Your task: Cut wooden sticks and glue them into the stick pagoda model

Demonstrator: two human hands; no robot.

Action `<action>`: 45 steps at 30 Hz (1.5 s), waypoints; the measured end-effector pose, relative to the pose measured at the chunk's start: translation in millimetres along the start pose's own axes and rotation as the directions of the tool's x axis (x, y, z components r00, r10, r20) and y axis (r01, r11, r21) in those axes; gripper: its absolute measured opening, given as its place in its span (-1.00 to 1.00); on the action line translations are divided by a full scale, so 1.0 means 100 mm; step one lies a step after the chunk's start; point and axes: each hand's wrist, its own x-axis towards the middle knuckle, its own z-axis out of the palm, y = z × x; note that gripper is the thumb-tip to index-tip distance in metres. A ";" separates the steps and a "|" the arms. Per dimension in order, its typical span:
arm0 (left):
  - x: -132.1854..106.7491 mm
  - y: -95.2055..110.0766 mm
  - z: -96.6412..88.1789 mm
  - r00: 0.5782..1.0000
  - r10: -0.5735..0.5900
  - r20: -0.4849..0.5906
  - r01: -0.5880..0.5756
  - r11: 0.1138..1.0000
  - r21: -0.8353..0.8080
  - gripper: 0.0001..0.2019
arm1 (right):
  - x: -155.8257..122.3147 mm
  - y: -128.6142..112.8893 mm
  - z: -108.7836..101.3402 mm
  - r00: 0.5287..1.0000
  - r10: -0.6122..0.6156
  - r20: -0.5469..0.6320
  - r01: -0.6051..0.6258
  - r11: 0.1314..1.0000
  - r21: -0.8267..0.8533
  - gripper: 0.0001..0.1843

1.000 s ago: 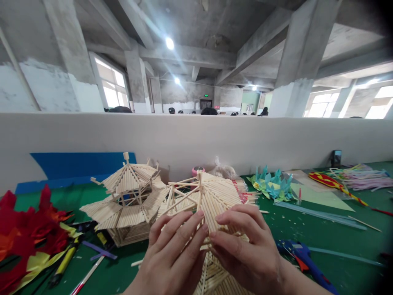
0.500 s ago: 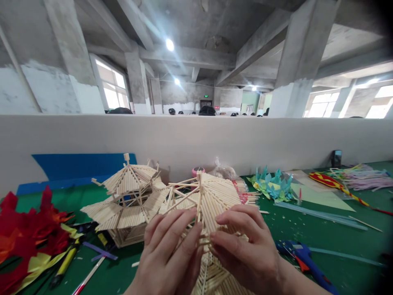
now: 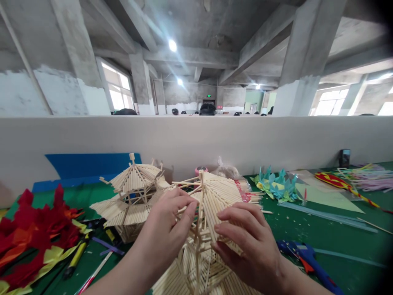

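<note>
While both hands work at one stick model (image 3: 222,190), landmark is the stick pavilion (image 3: 135,178): one, two roof tiers, upright, topped by a block.

Left of the pavilion: one heap of red paper petals (image 3: 39,233), one long yellow-and-black tool (image 3: 76,258) slanting, two crossed purple strips (image 3: 107,247) in front. Blue sheet (image 3: 92,166) behind and left of the pavilion.

Left hand (image 3: 167,225) just right of the pavilion, partly covering it; thumb and finger tips nearly together beside the model's peak. Can't tell if a stick is between them.

Stick model right of the pavilion, nearer the wearer; peak points up, a long line of sticks runs from it down toward the wearer. Roof covered on its right side, bare sticks on its left.

Right hand (image 3: 251,237) farther right of the pavilion; fingers curved, spaced apart, tips at the covered roof panel. Can't tell how firmly it grips.

Well right of the pavilion: one blue-green paper flower (image 3: 276,183), one blue glue gun (image 3: 310,258) nearer the wearer. Farthest right of the pavilion: one red-and-yellow ornament (image 3: 333,180), one black device (image 3: 344,157) upright, one pile of pastel strips (image 3: 367,176), too many to count.
</note>
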 end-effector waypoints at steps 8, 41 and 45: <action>0.12 0.12 -0.01 0.986 -0.131 0.105 0.147 0.977 -0.156 -0.81 | 0.00 0.00 -0.01 1.000 0.017 0.003 -0.017 1.000 0.020 -0.74; 0.10 0.15 0.11 0.922 -0.323 0.213 0.386 0.789 -0.477 -0.75 | -0.01 0.00 -0.01 0.998 0.052 0.039 -0.054 0.997 0.048 -0.75; 0.11 0.17 0.10 0.891 -0.384 0.241 0.452 0.785 -0.424 -0.72 | -0.01 0.01 -0.02 0.996 0.066 0.065 -0.069 0.996 0.056 -0.74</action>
